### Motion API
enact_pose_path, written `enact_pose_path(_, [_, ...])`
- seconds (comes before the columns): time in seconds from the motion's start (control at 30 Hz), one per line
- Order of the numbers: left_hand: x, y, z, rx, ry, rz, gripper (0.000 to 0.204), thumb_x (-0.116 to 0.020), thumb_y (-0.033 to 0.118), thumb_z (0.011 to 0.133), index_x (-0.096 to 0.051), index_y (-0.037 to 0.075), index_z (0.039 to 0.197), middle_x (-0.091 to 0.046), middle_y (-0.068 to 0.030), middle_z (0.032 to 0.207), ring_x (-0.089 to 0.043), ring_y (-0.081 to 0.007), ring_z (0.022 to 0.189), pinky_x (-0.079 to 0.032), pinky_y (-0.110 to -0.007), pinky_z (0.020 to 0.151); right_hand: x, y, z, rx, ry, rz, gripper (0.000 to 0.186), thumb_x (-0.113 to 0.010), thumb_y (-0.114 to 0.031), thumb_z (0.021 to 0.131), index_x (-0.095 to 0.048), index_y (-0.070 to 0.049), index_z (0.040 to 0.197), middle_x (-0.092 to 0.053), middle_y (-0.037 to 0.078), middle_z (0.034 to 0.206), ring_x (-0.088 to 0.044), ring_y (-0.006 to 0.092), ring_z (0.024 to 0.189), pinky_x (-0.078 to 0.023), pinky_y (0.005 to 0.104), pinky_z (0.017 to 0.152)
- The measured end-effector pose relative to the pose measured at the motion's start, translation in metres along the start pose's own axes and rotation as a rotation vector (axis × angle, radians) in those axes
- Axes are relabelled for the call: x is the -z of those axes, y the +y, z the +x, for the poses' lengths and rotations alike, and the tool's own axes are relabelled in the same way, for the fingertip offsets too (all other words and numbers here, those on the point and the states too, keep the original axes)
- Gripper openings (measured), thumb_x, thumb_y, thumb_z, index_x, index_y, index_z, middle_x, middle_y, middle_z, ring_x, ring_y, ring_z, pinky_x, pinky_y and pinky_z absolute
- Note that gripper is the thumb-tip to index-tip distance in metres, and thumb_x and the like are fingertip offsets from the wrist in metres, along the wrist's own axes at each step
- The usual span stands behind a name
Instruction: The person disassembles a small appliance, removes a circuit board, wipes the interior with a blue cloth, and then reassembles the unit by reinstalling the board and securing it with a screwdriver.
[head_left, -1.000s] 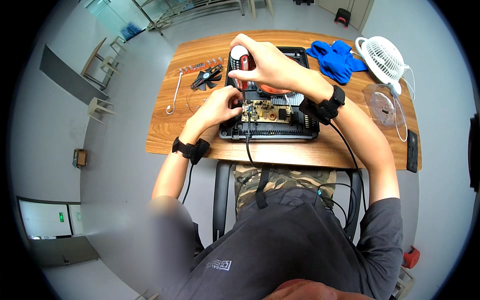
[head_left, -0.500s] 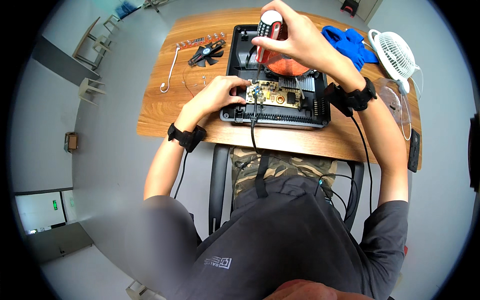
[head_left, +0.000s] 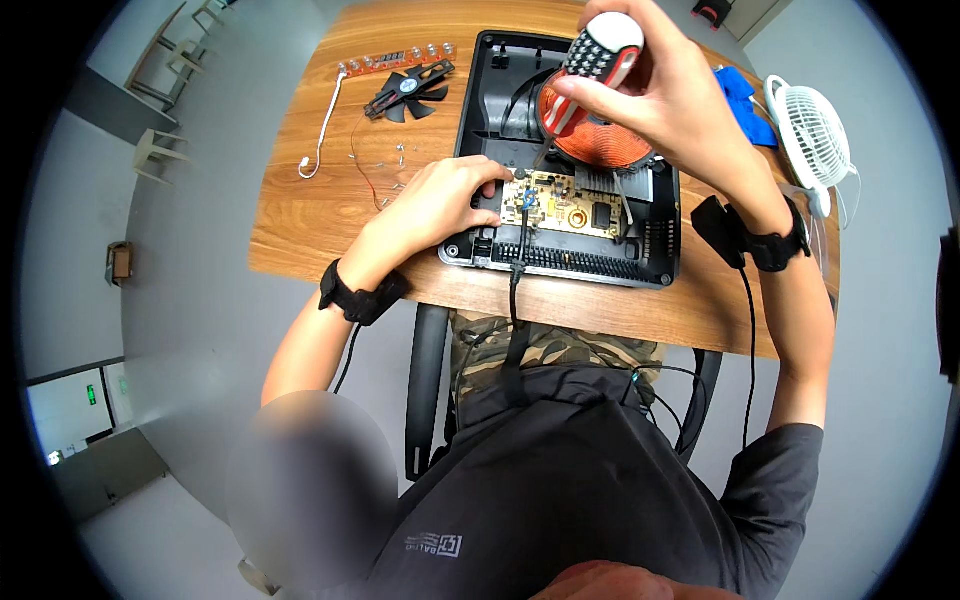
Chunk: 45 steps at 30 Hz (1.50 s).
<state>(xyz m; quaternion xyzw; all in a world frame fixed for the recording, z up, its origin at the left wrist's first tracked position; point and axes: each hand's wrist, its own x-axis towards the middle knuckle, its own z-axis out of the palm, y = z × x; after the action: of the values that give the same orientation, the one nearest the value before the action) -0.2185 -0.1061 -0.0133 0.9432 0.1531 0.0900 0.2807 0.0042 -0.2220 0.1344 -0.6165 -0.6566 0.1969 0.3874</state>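
My right hand (head_left: 672,105) grips a screwdriver (head_left: 597,70) with a chunky red, white and black handle. Its shaft slants down to the upper left part of a tan circuit board (head_left: 552,212); the exact spot its tip touches is too small to tell. At the board's left end, my left hand (head_left: 440,203) holds the edge between thumb and fingers. The board lies in an open black appliance housing (head_left: 497,95), below an orange-copper coil (head_left: 612,148) and beside a finned metal heat sink (head_left: 638,186). A black cord (head_left: 514,285) runs from the board over the housing's near edge.
Left of the housing on the wooden table (head_left: 300,220) lie a black fan (head_left: 398,95), a narrow red circuit strip (head_left: 395,62) with a white cable (head_left: 325,125), and several small screws (head_left: 401,149). A blue cloth (head_left: 742,100) and white desk fan (head_left: 815,130) are at the right.
The screwdriver handle, nearly upright before, now leans to the right with my right hand. My left hand stays at the board's left end. The whole view has shifted slightly.
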Motion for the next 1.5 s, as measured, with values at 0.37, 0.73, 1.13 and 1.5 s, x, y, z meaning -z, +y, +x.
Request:
enact_pose_path(0.37, [-0.003, -0.006, 0.0, -0.036, 0.039, -0.149, 0.049, -0.081, 0.003, 0.071, -0.065, 0.003, 0.117, -0.063, -0.0091, 0.091, -0.061, -0.0291, 0.079, -0.051, -0.038, 0.072, -0.02, 0.04, 0.029, 0.227, -0.041, 0.037, 0.048, -0.082, -0.017, 0.083, -0.049, -0.004, 0.115, -0.063, 0.005, 0.09, -0.064, 0.0077, 0.073, -0.05, 0.0193, 0.057])
enact_pose_path(0.73, [-0.001, -0.001, -0.002, 0.024, 0.003, -0.137, 0.05, -0.08, 0.002, 0.071, -0.064, 0.004, 0.118, -0.063, -0.0094, 0.094, -0.065, -0.033, 0.092, -0.052, -0.041, 0.082, -0.025, 0.046, 0.033, 0.47, -0.023, -0.05, 0.053, -0.085, -0.021, 0.08, -0.051, -0.002, 0.116, -0.058, 0.006, 0.096, -0.058, 0.0083, 0.073, -0.046, 0.0211, 0.057])
enact_pose_path(1.13, [-0.015, -0.006, -0.003, -0.009, 0.155, -0.189, 0.048, -0.077, -0.002, 0.074, -0.065, 0.004, 0.12, -0.061, -0.0073, 0.089, -0.05, -0.0212, 0.063, -0.047, -0.035, 0.062, -0.031, 0.052, 0.033, 0.58, 0.034, -0.08, 0.056, -0.087, -0.021, 0.078, -0.051, -0.001, 0.116, -0.056, 0.007, 0.099, -0.06, 0.0126, 0.082, -0.049, 0.0239, 0.064])
enact_pose_path(1.5, [-0.01, -0.006, 0.001, -0.005, 0.132, -0.161, 0.038, -0.077, -0.001, 0.075, -0.063, 0.0, 0.111, -0.059, -0.0092, 0.084, -0.051, -0.0229, 0.064, -0.047, -0.037, 0.064, -0.029, 0.048, 0.025, 0.541, 0.051, -0.101, 0.053, -0.086, -0.019, 0.079, -0.051, -0.002, 0.116, -0.054, 0.004, 0.097, -0.059, 0.0089, 0.082, -0.047, 0.0216, 0.063])
